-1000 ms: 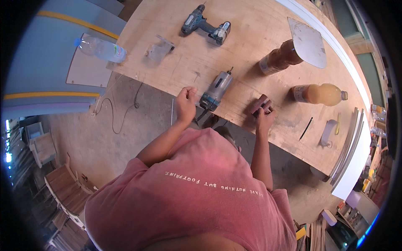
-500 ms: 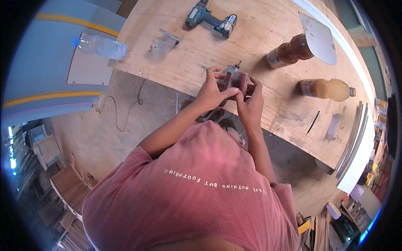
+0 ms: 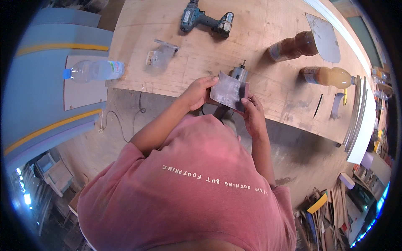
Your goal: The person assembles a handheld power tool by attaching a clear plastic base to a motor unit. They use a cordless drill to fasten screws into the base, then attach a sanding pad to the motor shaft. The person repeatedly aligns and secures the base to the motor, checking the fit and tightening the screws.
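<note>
Maroon at its right end and dusty grey across most of its face, a thin, gently curved rectangular sheet (image 3: 226,91) is held between my two bare hands above the near edge of a pale plywood worktable (image 3: 201,50). My left hand (image 3: 196,94) is partly closed, pinching the sheet at its upper left edge; my right hand (image 3: 254,113), fingers curled, grips the lower right corner with the thumb on the near face. Just beyond the sheet, and partly hidden by it, lies a grey cylindrical power tool with a slim metal tip (image 3: 240,73). Farther back on the wood rest a teal-and-black cordless drill (image 3: 205,21) and, to its left, a clear plastic piece (image 3: 160,58). At the table's left corner appears a clear plastic bottle with a blue cap (image 3: 94,70), its cap pointing left. To the right are a dark brown bottle (image 3: 293,46), overlapped in view by a pale flat plate with rounded corners (image 3: 326,38), and an amber bottle (image 3: 328,76). Nearer on that side, a slim black stick (image 3: 318,105) lies beside a curved lavender-grey strip (image 3: 337,105). Below my hands spreads my faded pink-red shirt (image 3: 188,184).
</note>
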`<state>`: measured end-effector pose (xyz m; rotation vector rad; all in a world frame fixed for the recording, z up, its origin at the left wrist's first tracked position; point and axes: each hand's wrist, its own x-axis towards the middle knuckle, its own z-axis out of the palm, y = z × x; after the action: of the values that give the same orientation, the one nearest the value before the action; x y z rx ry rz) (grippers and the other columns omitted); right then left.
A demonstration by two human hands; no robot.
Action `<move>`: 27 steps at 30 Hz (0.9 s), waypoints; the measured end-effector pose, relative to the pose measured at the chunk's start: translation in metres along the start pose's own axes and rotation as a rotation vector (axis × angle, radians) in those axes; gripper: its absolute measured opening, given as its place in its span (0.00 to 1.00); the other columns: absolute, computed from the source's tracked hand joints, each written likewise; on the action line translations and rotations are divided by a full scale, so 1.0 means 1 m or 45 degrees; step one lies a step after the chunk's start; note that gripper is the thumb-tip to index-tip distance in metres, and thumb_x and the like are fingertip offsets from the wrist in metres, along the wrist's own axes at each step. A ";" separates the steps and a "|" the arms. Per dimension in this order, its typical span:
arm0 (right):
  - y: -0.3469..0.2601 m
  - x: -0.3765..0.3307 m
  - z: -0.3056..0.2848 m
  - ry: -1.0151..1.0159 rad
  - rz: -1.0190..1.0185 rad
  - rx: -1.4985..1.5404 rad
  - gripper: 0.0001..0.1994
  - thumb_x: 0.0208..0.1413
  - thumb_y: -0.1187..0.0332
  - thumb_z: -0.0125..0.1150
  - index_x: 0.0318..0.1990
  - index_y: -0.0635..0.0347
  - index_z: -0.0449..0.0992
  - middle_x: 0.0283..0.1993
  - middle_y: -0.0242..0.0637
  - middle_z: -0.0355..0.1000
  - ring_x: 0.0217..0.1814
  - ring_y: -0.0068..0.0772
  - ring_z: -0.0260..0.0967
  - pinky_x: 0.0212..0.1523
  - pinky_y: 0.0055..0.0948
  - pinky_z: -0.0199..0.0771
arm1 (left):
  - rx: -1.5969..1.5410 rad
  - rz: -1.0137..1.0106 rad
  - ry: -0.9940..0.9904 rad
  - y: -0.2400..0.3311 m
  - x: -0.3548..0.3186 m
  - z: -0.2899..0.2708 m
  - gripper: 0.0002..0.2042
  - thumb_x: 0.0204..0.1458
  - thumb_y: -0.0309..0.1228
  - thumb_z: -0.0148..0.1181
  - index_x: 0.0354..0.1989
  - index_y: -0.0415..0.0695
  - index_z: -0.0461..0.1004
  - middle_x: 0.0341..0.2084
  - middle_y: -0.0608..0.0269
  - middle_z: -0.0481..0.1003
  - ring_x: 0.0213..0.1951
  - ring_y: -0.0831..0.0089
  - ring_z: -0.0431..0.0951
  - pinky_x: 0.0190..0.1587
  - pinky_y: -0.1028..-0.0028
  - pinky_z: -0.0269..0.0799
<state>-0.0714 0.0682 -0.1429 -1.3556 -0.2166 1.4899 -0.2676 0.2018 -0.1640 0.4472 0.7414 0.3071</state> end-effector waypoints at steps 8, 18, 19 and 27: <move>0.004 -0.013 0.032 0.082 -0.073 0.298 0.22 0.66 0.60 0.53 0.61 0.65 0.67 0.56 0.42 0.72 0.55 0.36 0.74 0.50 0.39 0.79 | -0.015 -0.036 -0.144 0.039 -0.011 -0.009 0.18 0.68 0.43 0.51 0.53 0.39 0.71 0.47 0.58 0.78 0.48 0.68 0.81 0.51 0.59 0.82; -0.014 -0.036 0.047 -0.118 -0.362 0.564 0.25 0.67 0.56 0.47 0.67 0.60 0.65 0.63 0.42 0.71 0.62 0.40 0.72 0.58 0.44 0.75 | -0.159 0.033 -0.324 0.090 -0.048 0.021 0.19 0.67 0.43 0.53 0.57 0.40 0.71 0.49 0.61 0.79 0.48 0.73 0.81 0.53 0.71 0.78; -0.019 -0.043 0.048 -0.211 -0.413 0.583 0.26 0.65 0.56 0.48 0.67 0.59 0.65 0.64 0.41 0.70 0.65 0.41 0.69 0.63 0.46 0.70 | -0.201 0.050 -0.357 0.094 -0.057 0.030 0.20 0.67 0.42 0.54 0.57 0.40 0.71 0.49 0.61 0.78 0.48 0.73 0.81 0.53 0.70 0.78; -0.048 -0.088 0.069 -1.075 -1.057 0.837 0.27 0.51 0.53 0.60 0.50 0.69 0.70 0.57 0.52 0.70 0.56 0.43 0.72 0.56 0.39 0.74 | 0.137 0.067 -1.031 0.133 -0.126 0.080 0.36 0.54 0.47 0.71 0.64 0.35 0.66 0.58 0.55 0.72 0.61 0.70 0.71 0.60 0.69 0.68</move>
<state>-0.1180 0.0543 -0.0314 -0.0057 -0.6583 1.1463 -0.3143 0.2406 0.0266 0.6358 -0.0460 0.1127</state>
